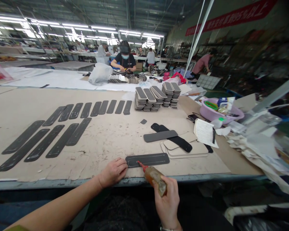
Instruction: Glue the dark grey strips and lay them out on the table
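My right hand [168,199] is wrapped round a squeeze glue bottle [154,178], amber and smeared, with a red nozzle. The nozzle's tip points at a dark grey strip [150,160] with rounded corners, lying near the table's front edge. A thin shiny line of glue runs along that strip's border. Closed at the strip's left end, my left hand [115,171] grips it with the fingertips; the thumb is partly hidden. Farther left lie several similar grey strips [74,133] in slanted rows, with shiny lines on them.
Stacks of grey pieces [154,98] stand at the table's back. Black strips [175,139], pale panels [190,148] and a written paper [204,131] lie to the right, before a purple basin [219,112]. A co-worker [125,61] works across the table.
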Motion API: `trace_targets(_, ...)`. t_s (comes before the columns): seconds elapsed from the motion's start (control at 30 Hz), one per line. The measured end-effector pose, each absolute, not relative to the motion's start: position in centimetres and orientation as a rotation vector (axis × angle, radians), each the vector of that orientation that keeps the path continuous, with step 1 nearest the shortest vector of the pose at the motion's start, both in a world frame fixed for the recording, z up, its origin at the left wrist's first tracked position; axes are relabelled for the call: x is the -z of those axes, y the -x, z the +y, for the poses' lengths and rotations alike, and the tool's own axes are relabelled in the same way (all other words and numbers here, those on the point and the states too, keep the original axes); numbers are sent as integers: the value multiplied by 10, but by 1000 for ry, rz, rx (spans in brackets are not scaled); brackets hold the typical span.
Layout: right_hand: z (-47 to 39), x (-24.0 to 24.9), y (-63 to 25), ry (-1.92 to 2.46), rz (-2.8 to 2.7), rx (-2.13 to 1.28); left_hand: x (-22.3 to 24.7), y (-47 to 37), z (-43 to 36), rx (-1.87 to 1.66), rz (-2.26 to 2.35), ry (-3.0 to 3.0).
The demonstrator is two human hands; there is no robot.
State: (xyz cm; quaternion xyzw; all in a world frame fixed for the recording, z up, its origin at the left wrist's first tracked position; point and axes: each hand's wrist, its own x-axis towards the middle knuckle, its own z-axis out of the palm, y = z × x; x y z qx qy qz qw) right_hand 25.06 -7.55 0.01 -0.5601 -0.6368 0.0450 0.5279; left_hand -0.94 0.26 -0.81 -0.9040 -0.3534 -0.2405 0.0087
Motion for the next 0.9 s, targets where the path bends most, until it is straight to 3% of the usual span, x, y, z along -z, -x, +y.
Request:
trace_targets(0.2, -73, 1, -289, 1485, -1375, 192, 9, 10, 4, 772, -1106, 2851)
trace_targets(0.47, -77, 3, -277, 1416, -1412, -94, 5, 7, 3, 816, -1095, 2807)
trace_targets(0.7, -73, 4, -307, 1573, -1265, 216, 7, 8, 4, 799, -1103, 2818)
trace_targets(0.9, -76, 5, -308, 1557, -1268, 56, 13, 11, 5, 800, -1117, 2827)
